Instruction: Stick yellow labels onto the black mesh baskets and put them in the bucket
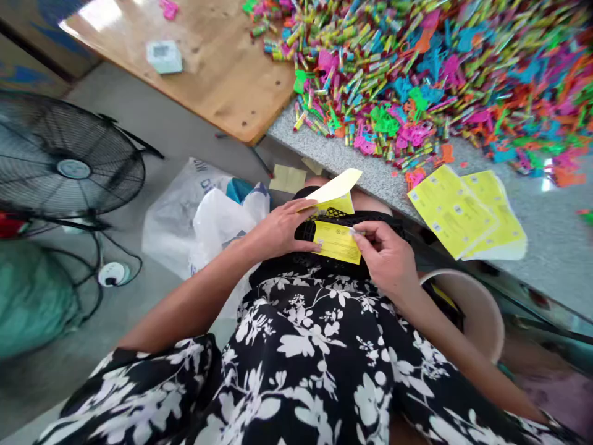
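Yellow card [337, 242] over black basket [304, 231], print illegible | left hand [278, 230] holds raised paper [337, 187], thumb on card | right hand [390, 259] pinches card's corner | plastic bag [173, 216] (lettering partly hidden)

The floor [180, 133] is grey and looks quite plain. At the upper left there is a wooden table [217, 74], with dark knots and a rounded corner. A white reflection of light [99, 13] lies on its far end. Just beside this corner begins a grey speckled table [551, 228]. On the left side is a black round fan [74, 168] with a wire cage.
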### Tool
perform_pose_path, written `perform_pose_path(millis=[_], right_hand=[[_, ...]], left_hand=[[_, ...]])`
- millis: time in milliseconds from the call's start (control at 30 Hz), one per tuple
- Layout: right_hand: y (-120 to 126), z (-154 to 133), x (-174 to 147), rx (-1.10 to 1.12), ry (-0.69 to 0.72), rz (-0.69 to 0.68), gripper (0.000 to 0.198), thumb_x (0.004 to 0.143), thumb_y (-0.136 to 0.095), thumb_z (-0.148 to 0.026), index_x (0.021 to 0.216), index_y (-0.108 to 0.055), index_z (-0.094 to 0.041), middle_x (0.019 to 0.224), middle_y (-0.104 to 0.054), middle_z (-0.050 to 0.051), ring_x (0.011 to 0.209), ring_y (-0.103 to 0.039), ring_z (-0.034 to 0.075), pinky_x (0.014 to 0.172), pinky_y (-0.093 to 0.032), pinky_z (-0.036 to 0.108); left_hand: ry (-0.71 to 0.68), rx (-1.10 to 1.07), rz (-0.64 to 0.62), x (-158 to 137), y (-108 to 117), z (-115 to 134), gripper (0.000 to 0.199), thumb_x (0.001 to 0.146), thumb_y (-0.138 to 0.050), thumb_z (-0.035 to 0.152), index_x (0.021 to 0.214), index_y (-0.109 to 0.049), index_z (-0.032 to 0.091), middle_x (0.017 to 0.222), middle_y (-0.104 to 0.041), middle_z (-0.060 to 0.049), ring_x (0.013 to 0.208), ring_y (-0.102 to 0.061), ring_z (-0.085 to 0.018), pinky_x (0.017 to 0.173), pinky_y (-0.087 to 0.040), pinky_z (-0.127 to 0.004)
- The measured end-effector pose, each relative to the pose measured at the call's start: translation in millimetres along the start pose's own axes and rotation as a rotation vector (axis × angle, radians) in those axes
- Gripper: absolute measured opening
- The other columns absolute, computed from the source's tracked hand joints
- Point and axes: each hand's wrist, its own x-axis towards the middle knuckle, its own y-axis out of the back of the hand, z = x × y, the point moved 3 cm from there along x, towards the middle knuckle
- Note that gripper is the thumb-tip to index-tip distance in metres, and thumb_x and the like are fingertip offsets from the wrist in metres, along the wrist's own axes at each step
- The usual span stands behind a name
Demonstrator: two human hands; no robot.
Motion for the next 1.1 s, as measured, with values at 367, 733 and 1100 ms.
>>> perform_pose_path(millis=[367, 733, 1100], right_hand=[[-9, -11, -5, -0.299, 0.193, 0.117, 0.038, 0.1, -0.065, -0.028, 0.137, -0.063, -0.018, 0.104, -0.072, 0.008, 0.078, -0.069, 0.019, 0.088, -0.061, 0.037], [-38, -37, -23, -0.642, 0.722, -0.21, 0.056, 0.109, -0.051, -0.04, 0.157, -0.047, -0.011, 0.164, -0.049, 0.017, 0.157, -0.035, 0.033, 0.132, -0.019, 0.065], [5, 21, -38, -0.89, 0.445, -0.199, 0.1, 0.099, -0.06, -0.061, 0.167, -0.02, 0.0, 0.174, -0.021, 0.03, 0.163, -0.015, 0.045, 0.129, -0.009, 0.073]], left_hand=[[0.004, -0.018, 0.043, -6, 1, 4, 0.088, 0.084, -0.081, 0.063, 0.154, -0.052, 0.017, 0.16, -0.052, -0.018, 0.152, -0.045, -0.032, 0.128, -0.036, -0.048], [0.005, -0.053, 0.066, -4, 3, 2, 0.082, 0.086, -0.08, 0.058, 0.151, -0.055, 0.016, 0.157, -0.055, -0.019, 0.149, -0.05, -0.034, 0.127, -0.039, -0.05], [0.08, -0.055, 0.03, -2, 4, -3, 0.081, 0.087, -0.075, 0.067, 0.152, -0.058, 0.022, 0.158, -0.057, -0.012, 0.146, -0.053, -0.032, 0.127, -0.039, -0.047]])
